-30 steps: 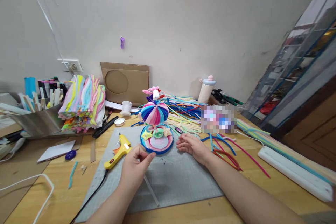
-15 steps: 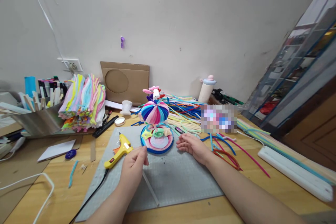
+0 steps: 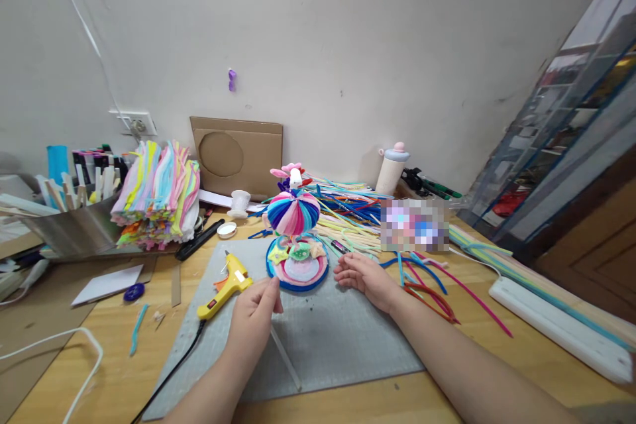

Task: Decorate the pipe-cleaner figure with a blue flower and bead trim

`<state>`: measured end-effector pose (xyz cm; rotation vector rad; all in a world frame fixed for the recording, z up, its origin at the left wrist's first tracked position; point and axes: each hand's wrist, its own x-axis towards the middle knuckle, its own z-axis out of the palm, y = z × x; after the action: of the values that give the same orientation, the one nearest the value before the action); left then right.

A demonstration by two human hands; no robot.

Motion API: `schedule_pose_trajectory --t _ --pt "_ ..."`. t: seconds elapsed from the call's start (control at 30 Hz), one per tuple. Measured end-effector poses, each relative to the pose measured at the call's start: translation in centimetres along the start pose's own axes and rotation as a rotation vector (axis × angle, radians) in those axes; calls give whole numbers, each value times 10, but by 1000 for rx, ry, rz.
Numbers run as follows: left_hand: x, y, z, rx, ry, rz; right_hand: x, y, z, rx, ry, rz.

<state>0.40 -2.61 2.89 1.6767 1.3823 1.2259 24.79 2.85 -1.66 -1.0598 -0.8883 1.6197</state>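
In the middle of the head view stands a pipe-cleaner ornament (image 3: pixel 293 213), with a striped pink, white and blue dome. Its round blue-rimmed base (image 3: pixel 298 285) carries starfish and shell shapes. Just left of the base, my left hand (image 3: pixel 256 311) is loosely closed, thumb against curled fingers, with nothing showing in it. On the right side, my right hand (image 3: pixel 365 278) is open and holds nothing, its fingers slightly bent. A yellow glue gun (image 3: pixel 226 291) lies left of my left hand. A thin whitish stick (image 3: pixel 287 359) lies on the mat, one end hidden by that hand.
Under the ornament is a grey cutting mat (image 3: pixel 348 351). Loose pipe cleaners (image 3: pixel 348 209) are heaped behind; coloured bundles (image 3: pixel 156 195) stand left. A bottle (image 3: pixel 391 172) stands near the wall. A white power strip (image 3: pixel 561 331) lies right, and cut cardboard (image 3: pixel 263 159) leans behind.
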Motion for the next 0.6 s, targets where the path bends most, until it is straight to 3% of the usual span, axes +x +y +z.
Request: schedule_pose_trajectory --t 0.6 --pt "0 -4 1 9 -23 -18 -1 0 1 -1 -14 3"
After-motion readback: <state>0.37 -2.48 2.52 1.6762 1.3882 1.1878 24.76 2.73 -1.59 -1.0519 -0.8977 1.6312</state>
